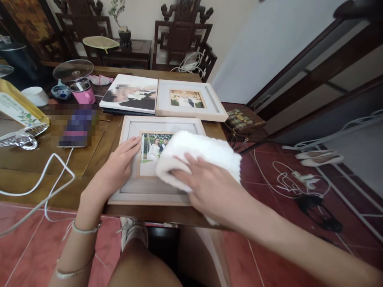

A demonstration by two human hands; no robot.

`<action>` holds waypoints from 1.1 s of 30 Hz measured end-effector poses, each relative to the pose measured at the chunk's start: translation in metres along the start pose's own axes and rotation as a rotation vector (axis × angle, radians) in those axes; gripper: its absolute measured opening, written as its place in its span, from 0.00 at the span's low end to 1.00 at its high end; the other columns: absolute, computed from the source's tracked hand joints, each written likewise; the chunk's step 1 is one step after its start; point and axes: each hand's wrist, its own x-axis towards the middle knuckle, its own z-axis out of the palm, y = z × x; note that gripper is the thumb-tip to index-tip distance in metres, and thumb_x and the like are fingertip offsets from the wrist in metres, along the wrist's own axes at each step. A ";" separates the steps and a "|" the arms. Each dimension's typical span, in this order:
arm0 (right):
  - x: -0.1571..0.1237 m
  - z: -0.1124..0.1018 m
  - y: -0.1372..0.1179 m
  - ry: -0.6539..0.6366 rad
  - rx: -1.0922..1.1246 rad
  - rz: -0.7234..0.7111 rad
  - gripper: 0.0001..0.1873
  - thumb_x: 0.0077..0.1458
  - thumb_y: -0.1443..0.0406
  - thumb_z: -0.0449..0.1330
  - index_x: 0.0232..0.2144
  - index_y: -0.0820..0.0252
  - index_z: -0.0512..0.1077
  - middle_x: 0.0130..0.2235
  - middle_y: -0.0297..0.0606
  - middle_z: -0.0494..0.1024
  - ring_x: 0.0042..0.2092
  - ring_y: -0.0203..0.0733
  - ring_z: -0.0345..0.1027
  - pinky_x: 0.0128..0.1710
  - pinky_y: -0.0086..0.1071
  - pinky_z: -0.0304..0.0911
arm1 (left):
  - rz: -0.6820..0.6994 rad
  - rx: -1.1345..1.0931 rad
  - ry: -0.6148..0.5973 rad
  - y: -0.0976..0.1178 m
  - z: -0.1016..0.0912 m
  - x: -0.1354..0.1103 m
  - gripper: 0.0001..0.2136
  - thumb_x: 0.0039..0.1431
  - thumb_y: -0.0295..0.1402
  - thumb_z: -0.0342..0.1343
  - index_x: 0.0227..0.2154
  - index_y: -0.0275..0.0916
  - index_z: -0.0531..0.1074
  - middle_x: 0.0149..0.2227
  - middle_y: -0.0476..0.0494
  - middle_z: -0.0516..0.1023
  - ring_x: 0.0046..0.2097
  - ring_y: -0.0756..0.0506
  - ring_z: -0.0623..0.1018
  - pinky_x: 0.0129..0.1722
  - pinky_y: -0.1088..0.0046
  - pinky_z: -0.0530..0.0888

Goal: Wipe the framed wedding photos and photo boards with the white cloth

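A picture frame (128, 185) with a pale wide border lies flat near the front edge of the wooden table, a photo of two people in its middle. Across its right half is a fluffy white cloth (206, 149), folded over and hanging past the frame's right side. My right hand (209, 183) grips this cloth and presses it on the frame, thumb and fingertips partly hidden in the fold. On the frame's left border rests my left hand (118, 167), fingers stretched out flat and holding nothing.
Behind lie a second framed photo (220, 109) and a photo panel (134, 93). Toward the left are a phone (76, 127) on a white cable (54, 159), a pink mug (83, 93), a white bowl (35, 96) and a yellow carton (20, 105). Cables (302, 179) lie on the red floor.
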 end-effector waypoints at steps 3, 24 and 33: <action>0.032 0.015 0.027 0.059 -0.061 0.042 0.32 0.48 0.77 0.54 0.57 0.65 0.72 0.66 0.49 0.63 0.67 0.62 0.52 0.64 0.52 0.54 | -0.013 0.005 -0.045 0.001 -0.004 0.001 0.32 0.55 0.17 0.38 0.64 0.32 0.62 0.68 0.37 0.60 0.70 0.41 0.58 0.68 0.52 0.58; -0.041 -0.016 -0.030 -0.147 0.214 -0.229 0.28 0.44 0.70 0.60 0.51 0.56 0.76 0.62 0.53 0.69 0.60 0.69 0.65 0.52 0.61 0.68 | 0.051 -0.013 0.016 -0.003 -0.001 0.001 0.31 0.56 0.20 0.41 0.64 0.33 0.62 0.68 0.38 0.60 0.69 0.39 0.59 0.69 0.53 0.56; 0.032 0.017 0.023 0.007 0.017 -0.029 0.36 0.49 0.78 0.52 0.61 0.64 0.67 0.69 0.51 0.55 0.70 0.64 0.43 0.67 0.57 0.46 | 0.046 0.004 0.003 -0.003 -0.001 0.000 0.31 0.56 0.18 0.40 0.64 0.33 0.63 0.68 0.37 0.61 0.69 0.41 0.59 0.68 0.53 0.58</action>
